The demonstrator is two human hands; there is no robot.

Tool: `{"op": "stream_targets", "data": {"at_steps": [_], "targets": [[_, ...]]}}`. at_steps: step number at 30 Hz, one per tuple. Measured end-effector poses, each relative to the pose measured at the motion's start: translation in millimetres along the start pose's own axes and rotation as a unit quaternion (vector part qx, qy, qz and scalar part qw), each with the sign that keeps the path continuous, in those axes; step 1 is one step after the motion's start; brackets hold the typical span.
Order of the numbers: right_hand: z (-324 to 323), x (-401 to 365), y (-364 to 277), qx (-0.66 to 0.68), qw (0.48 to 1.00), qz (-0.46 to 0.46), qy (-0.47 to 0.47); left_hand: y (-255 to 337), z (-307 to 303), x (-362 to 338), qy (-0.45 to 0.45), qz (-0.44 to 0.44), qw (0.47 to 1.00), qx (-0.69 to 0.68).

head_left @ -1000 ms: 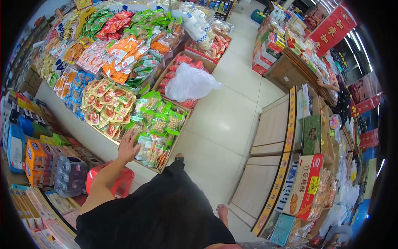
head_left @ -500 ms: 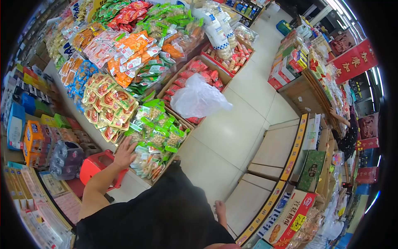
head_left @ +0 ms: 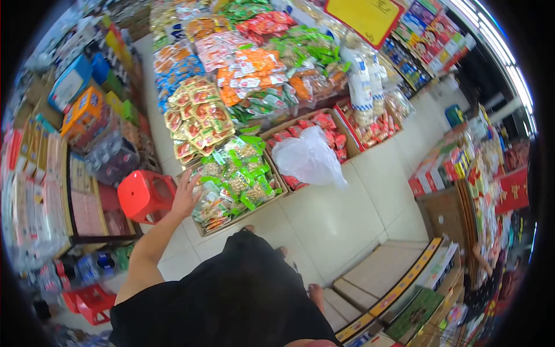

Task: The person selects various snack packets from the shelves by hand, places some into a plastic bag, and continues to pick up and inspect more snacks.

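"Lettering anywhere?"
"Too blurred to read on the yellow sign [head_left: 363,19] and the orange pack [head_left: 84,114]."
"The left hand [head_left: 185,195]?"
"Spread open at the edge of the cardboard box [head_left: 245,216] holding green-topped packets [head_left: 240,182], beside the red packets [head_left: 325,121]."
"The right hand [head_left: 315,292]?"
"Low, near the pale boards [head_left: 378,272]; I cannot tell if it's closed."

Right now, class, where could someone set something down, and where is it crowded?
Bare floor tiles stretch between the green-edged packets and the pale low boards, which also look bare. The red stool nearest the left hand seems bare on top. It is crowded where orange packets pile up and the plastic bag lies on red packets.
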State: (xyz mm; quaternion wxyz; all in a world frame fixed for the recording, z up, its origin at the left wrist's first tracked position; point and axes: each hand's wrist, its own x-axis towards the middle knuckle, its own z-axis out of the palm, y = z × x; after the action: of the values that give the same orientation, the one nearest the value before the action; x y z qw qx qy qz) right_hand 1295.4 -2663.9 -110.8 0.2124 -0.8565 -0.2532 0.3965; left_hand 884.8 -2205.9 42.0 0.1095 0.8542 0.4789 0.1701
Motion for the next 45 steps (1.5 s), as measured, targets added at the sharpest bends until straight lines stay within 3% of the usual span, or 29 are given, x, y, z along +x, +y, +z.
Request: {"op": "stream_targets", "data": {"at_steps": [2, 8, 13, 16, 17, 20, 29, 36, 39, 41, 45], "targets": [[-24.7, 43.7, 28.4, 0.087, 0.995, 0.043, 0.025, 23.6, 9.5, -25.0, 0.055, -0.093, 0.993, -0.035], [-96.4, 83.3, 21.1, 0.094, 0.994, 0.048, 0.04, 79.4, 40.1, -62.9, 0.095, -0.151, 0.984, 0.0], [-93.3, 84.3, 28.1, 0.033, 0.999, 0.024, -0.03, 70.3, 66.5, -50.2, 0.158, -0.203, 0.965, 0.054], [-96.3, 64.7, -0.3, -0.088, 0.994, 0.003, -0.067, 66.0, 68.3, -46.7, 0.162, -0.217, 0.96, 0.069], [-94.6, 63.1, 3.3, -0.076, 0.993, -0.032, -0.083, 66.6, 68.8, -46.8, 0.161, -0.222, 0.959, 0.071], [-88.2, 51.4, 2.8, -0.015, 0.998, -0.001, -0.057, 69.7, 70.4, -51.8, 0.15, -0.236, 0.958, 0.068], [-95.1, 59.8, 31.7, -0.019, 0.998, -0.011, -0.061, 76.1, 72.5, -66.4, 0.111, -0.279, 0.952, 0.062], [-106.8, 67.1, 7.1, -0.048, 0.997, -0.003, -0.067, 81.8, 62.8, -69.6, 0.068, -0.281, 0.953, 0.086], [-97.3, 85.8, 15.7, -0.055, 0.996, -0.052, -0.05, 96.2, 57.6, -70.8, 0.046, -0.315, 0.946, 0.066], [-89.0, 99.4, 35.7, 0.021, 0.998, -0.026, -0.049, 100.9, 60.5, -78.2, 0.051, -0.324, 0.943, 0.065], [-93.0, 90.2, 32.8, 0.035, 0.998, -0.022, -0.052, 98.2, 65.4, -79.0, 0.063, -0.354, 0.931, 0.056]]}}
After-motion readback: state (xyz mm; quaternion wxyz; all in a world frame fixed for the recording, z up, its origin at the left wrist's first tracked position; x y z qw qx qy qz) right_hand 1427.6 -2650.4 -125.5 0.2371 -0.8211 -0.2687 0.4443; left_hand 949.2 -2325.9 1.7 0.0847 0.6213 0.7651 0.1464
